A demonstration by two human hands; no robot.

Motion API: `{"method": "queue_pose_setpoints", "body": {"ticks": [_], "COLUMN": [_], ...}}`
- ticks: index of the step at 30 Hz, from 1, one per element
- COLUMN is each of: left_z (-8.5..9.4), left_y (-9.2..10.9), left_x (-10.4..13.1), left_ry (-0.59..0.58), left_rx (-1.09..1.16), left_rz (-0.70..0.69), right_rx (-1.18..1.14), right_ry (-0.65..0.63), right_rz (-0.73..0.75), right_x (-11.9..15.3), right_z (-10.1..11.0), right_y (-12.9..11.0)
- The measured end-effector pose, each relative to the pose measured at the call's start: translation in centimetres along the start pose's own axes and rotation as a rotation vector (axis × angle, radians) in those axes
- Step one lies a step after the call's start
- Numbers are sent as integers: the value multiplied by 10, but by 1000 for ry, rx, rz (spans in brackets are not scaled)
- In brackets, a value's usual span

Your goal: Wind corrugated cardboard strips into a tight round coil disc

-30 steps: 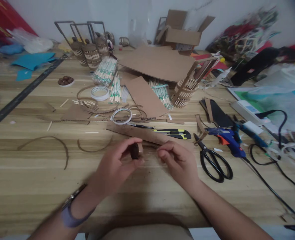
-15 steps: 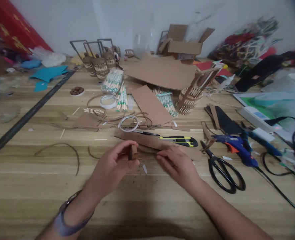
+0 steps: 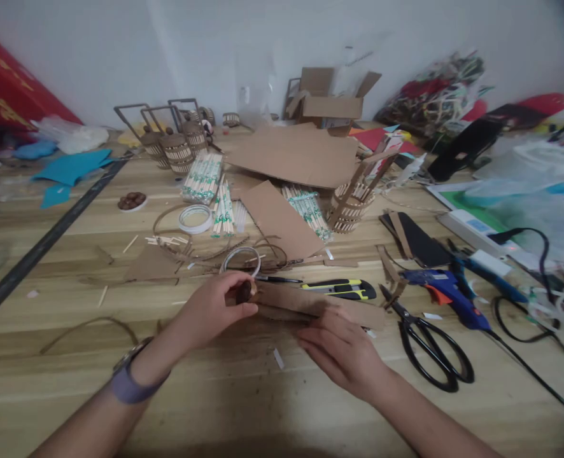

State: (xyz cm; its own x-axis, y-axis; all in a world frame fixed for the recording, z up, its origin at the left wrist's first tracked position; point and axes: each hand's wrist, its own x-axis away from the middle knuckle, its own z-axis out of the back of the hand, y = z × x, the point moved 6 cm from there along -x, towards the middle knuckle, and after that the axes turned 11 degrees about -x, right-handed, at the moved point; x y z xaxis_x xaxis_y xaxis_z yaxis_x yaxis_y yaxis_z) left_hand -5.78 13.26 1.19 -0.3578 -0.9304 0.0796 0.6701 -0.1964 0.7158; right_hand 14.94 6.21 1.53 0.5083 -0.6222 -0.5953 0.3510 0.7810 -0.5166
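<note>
My left hand [image 3: 218, 304] is closed in a pinch around a small round brown cardboard piece [image 3: 245, 292], mostly covered by the fingers. Its fingertips are close to the left end of a long cardboard strip [image 3: 305, 300]. My right hand [image 3: 342, 350] has its fingers curled at the strip's near edge, seemingly gripping it; the fingertips are partly hidden. Just behind the strip lie a yellow-and-black utility knife [image 3: 339, 289] and a black pen [image 3: 278, 279]. A roll of tape [image 3: 240, 259] rests beyond my left hand.
Black scissors [image 3: 430, 346] and a blue glue gun [image 3: 447, 296] with its cord lie on the right. Farther back are a small stick-covered bucket [image 3: 351, 207], bundled sticks [image 3: 203, 178], cardboard sheets [image 3: 294, 156] and a dish of brown beads [image 3: 132, 201].
The view has tilted up and turned slightly right. My left hand has moved closer to the strip, and my right hand is now over its near edge. The strip appears slightly nearer to me.
</note>
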Motion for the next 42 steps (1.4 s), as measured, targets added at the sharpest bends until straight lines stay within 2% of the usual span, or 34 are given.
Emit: {"method": "queue_pose_setpoints", "body": {"ticks": [3, 5, 7, 9, 12, 15, 17, 19, 21, 23, 27, 29, 32, 35, 39, 42], "left_z": [11, 15, 9, -2, -23, -43, -50, -55, -58, -55, -34, -23, -25, -30, -32, -34], "left_y": [14, 24, 30, 35, 44, 52, 52, 49, 42, 30, -1, -7, 7, 28, 37, 38], "left_x": [25, 45, 60, 70, 76, 80, 81, 83, 86, 90, 92, 92, 87, 81, 75, 74], "left_ry": [81, 85, -47, -177, -320, -421, -398, -373, -374, -345, -119, -55, -199, -301, -248, -217], "left_rx": [-59, -25, 31, 156, 404, 640, 794, 884, 904, 884, 859, 799, 617, 534, 330, 135], "left_rz": [-96, -188, -247, -286, -364, -408, -397, -369, -338, -314, -229, -215, -263, -361, -377, -375], "right_rx": [-1, -30, -167, -464, -1026, -1482, -1665, -1724, -1691, -1556, -1088, -810, -502, -431, -487, -531], "right_ry": [89, 165, 236, 256, 186, 58, -8, -24, -43, -96, -80, -125, -238, -220, -64, -12], "right_rz": [-20, -121, -285, -455, -634, -763, -834, -859, -831, -774, -647, -544, -378, -330, -397, -437], "right_x": [4, 8, 13, 16, 15, 17, 21, 24, 24, 22, 11, 6, 1, 1, 3, 3], "right_z": [7, 11, 13, 8, -11, -35, -48, -55, -54, -46, -15, -3, 0, -2, 3, 7], "right_y": [4, 12, 25, 35, 34, 19, 10, 7, 9, 13, 23, 20, 11, 10, 20, 24]}}
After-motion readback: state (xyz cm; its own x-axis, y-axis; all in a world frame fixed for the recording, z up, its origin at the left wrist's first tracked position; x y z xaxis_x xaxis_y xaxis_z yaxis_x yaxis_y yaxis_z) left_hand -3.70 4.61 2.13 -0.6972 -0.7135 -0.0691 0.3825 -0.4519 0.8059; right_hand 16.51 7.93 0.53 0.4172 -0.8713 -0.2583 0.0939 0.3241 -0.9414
